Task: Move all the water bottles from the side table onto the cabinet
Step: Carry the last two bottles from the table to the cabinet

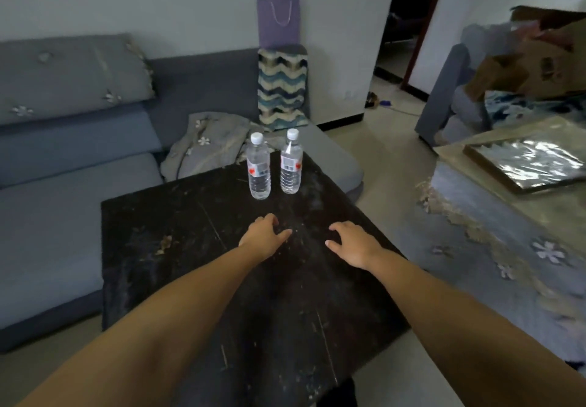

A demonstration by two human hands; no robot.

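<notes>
Two clear water bottles with white caps stand upright side by side near the far edge of a dark, scratched side table (177, 273). The left bottle (259, 168) and the right bottle (290, 164) are a small gap apart. My left hand (264, 238) hovers over the table a short way in front of the left bottle, fingers curled apart and holding nothing. My right hand (352, 243) is level with it, in front and to the right of the right bottle, also open and empty. Neither hand touches a bottle.
A grey sofa (63, 184) wraps the table's left and far sides, with a crumpled cloth (212, 143) and a zigzag cushion (282, 89) behind the bottles. A cloth-covered surface (507, 248) with a shiny framed item (526, 162) stands at right. Tiled floor leads to a doorway (406, 26).
</notes>
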